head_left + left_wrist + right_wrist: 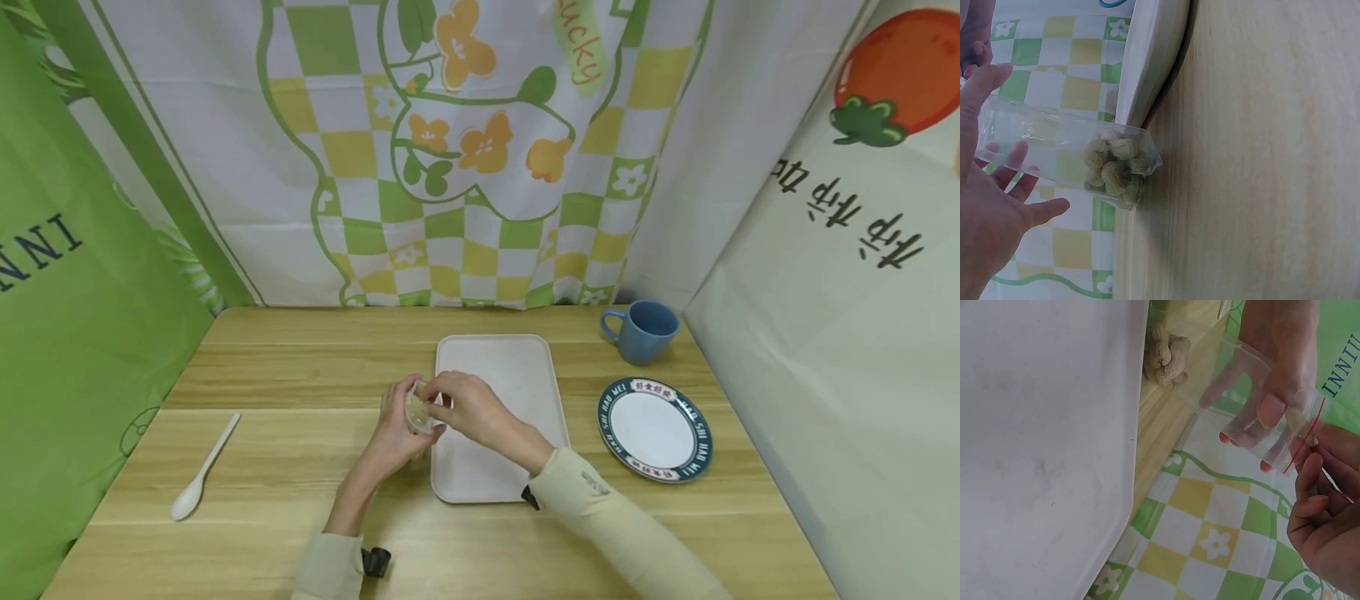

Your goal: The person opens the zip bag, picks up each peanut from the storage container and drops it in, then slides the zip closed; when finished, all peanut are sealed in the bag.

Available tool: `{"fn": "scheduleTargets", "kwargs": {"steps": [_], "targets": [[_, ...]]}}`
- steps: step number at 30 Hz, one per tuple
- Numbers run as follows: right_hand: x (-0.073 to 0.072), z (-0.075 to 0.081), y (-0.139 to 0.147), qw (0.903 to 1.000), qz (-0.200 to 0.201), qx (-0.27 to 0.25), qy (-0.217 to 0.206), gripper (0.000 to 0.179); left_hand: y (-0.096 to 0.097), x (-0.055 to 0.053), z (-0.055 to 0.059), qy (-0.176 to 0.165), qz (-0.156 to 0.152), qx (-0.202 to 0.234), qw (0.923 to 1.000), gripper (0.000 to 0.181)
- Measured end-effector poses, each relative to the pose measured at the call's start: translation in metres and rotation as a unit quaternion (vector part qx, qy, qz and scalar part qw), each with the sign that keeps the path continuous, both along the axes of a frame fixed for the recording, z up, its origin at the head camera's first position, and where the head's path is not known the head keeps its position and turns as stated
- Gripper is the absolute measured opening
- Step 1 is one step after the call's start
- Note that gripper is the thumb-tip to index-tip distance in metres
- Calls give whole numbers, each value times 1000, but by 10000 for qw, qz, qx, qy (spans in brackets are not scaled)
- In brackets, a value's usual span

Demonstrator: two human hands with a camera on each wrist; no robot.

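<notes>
Upright between my hands is a clear zip bag, with several unshelled peanuts gathered in its bottom. My left hand holds the bag near its top, thumb on one side and fingers on the other. At the mouth, edged by a red zip line in the right wrist view, my right hand pinches a peanut, partly hidden by the fingers and film. Both hands are at the left edge of a pale rectangular tray.
A white spoon lies at the left of the wooden table. To the right are a green-rimmed plate and, behind it, a blue mug. Printed curtains enclose the table at the back and sides.
</notes>
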State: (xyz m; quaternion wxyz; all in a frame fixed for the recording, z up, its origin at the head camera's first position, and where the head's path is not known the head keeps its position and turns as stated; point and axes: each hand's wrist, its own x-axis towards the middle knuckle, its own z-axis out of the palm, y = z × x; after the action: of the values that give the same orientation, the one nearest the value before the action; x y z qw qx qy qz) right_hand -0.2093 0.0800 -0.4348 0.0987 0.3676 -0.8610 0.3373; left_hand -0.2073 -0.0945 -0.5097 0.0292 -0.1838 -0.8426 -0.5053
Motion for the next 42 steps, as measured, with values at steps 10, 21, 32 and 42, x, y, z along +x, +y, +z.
{"fn": "scheduleTargets", "kwargs": {"steps": [10, 21, 32, 42], "targets": [[5, 2, 5, 9987, -365, -192, 306, 10, -1, 0, -1, -58, 36, -62, 10000, 84], [16, 1, 11, 9933, -1124, -20, 273, 13, -2, -2, 0, 254, 81, -70, 9996, 91], [26, -4, 1, 9937, -800, 771, 160, 13, -7, -2, -3, 629, -5, -147, 9979, 100], [22, -4, 2, 9919, -1020, 747, 116, 7, -32, 4, 2, -424, 10, 688, 9967, 72]]}}
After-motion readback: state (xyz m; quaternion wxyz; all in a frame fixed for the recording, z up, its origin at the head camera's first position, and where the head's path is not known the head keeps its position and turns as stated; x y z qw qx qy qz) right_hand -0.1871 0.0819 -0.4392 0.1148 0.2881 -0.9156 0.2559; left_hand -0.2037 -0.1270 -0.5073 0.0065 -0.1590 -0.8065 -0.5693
